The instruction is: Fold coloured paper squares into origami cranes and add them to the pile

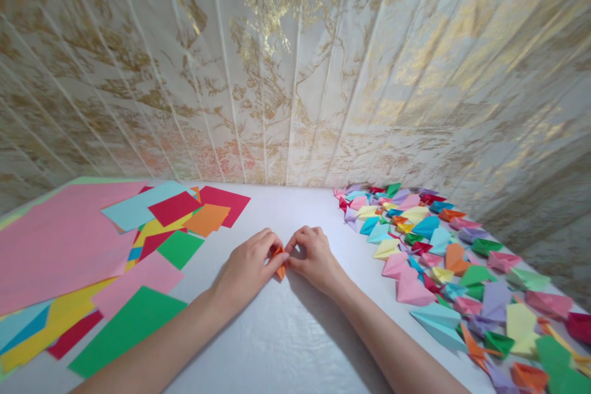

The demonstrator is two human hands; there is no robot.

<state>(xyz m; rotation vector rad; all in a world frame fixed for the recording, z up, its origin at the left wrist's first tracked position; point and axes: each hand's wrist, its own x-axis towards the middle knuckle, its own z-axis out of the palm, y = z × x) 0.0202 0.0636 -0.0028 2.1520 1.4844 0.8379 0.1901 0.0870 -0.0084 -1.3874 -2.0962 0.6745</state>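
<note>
A small folded orange paper (pixel 281 265) is held upright over the middle of the white table (pixel 277 332). My left hand (pixel 252 265) pinches it between thumb and fingers from the left side. From the right, my right hand (pixel 314 258) has thumb and forefinger pressed together at the paper's upper right edge. The fingertips of both hands meet around the piece and hide part of it.
Flat coloured sheets lie at the left, among them a large pink sheet (pixel 60 234) and a green one (pixel 132 329). Several folded paper pieces (pixel 427 228) cover the right side. A patterned curtain (pixel 277 74) hangs behind the table.
</note>
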